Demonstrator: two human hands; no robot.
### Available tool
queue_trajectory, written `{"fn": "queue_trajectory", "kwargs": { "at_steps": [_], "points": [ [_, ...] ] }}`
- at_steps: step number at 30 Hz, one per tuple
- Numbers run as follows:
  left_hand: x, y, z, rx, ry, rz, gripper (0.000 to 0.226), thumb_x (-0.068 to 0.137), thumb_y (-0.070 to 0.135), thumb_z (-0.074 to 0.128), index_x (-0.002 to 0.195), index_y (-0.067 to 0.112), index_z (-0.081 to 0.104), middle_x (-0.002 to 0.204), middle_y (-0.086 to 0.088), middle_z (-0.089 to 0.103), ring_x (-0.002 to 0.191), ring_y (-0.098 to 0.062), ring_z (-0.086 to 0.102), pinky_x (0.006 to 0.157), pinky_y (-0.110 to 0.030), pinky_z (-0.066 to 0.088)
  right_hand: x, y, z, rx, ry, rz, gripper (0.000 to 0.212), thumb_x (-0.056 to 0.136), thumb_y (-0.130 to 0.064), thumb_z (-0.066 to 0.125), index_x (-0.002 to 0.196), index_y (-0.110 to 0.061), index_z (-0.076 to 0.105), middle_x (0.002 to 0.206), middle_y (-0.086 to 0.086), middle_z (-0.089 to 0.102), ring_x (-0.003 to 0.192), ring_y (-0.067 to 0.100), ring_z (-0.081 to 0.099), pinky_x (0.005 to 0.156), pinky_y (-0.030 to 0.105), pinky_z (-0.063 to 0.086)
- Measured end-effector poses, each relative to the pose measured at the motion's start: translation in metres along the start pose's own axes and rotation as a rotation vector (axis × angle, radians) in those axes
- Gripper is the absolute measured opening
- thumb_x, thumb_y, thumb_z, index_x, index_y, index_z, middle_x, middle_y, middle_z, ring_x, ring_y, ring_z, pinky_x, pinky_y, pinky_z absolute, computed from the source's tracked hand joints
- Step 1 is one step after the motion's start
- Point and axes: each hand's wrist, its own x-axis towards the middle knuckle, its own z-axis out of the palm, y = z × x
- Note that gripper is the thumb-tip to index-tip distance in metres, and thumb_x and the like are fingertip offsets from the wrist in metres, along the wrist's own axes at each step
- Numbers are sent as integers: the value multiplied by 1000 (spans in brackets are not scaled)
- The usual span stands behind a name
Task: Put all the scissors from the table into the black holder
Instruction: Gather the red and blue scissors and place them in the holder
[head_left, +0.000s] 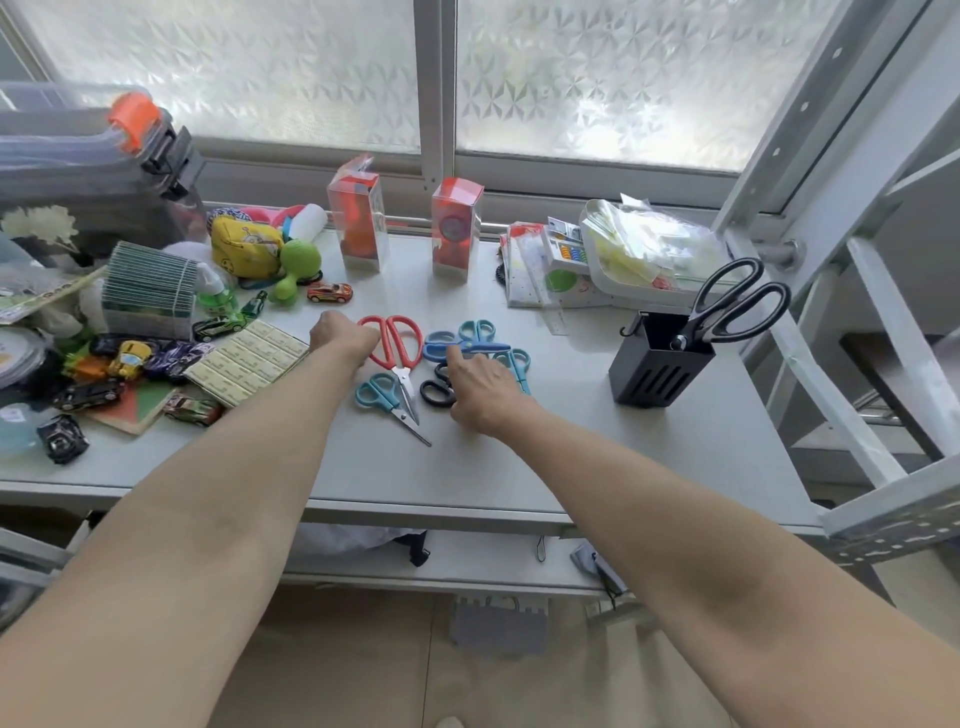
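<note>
Several scissors lie in a heap mid-table. Red-handled scissors point toward me, and my left hand rests on their left handle loop. Small teal scissors lie just below them. My right hand covers black-handled scissors, its fingers touching blue scissors. Teal scissors lie behind these, and another teal pair pokes out beside my right hand. The black holder stands at the right with large black scissors upright in it.
Toy cars, a yellow pouch, card stacks and boxes crowd the table's left. Two red clear boxes stand at the back. A white tray of packets sits behind the holder. A metal ladder frame rises at right.
</note>
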Motion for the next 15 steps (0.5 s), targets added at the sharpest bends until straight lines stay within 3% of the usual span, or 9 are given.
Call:
{"fn": "queue_trajectory", "kwargs": {
  "at_steps": [4, 6, 10, 15],
  "points": [
    [-1, 3, -4, -236, -55, 12, 32, 85, 11, 48, 112, -3, 58, 107, -21, 69, 89, -33, 71, 79, -45, 60, -3, -1, 1, 5, -27, 9, 45, 86, -7, 58, 127, -8, 39, 108, 20, 58, 98, 37, 60, 69, 37, 41],
    [-4, 4, -7, -379, -114, 24, 35, 89, 9, 40, 118, -4, 54, 113, -25, 66, 90, -35, 69, 74, -48, 60, -5, -1, 2, -6, -35, -11, 46, 87, -6, 56, 129, -10, 39, 110, 21, 56, 98, 38, 59, 70, 39, 42],
    [-18, 4, -14, -613, -202, -1, 36, 94, 5, 27, 127, -2, 40, 103, -28, 64, 69, -31, 65, 58, -39, 56, -11, 3, 2, -14, -41, -82, 51, 86, -7, 54, 134, -16, 39, 114, 22, 52, 99, 39, 59, 73, 41, 47],
    [-39, 3, -28, -969, -338, -119, 19, 95, 5, 32, 105, 10, 48, 91, -22, 58, 76, -28, 59, 73, -43, 50, -15, 8, -2, 151, 9, -61, 63, 85, -13, 57, 142, -26, 33, 97, 16, 46, 91, 38, 56, 71, 37, 40]
  ]
}}
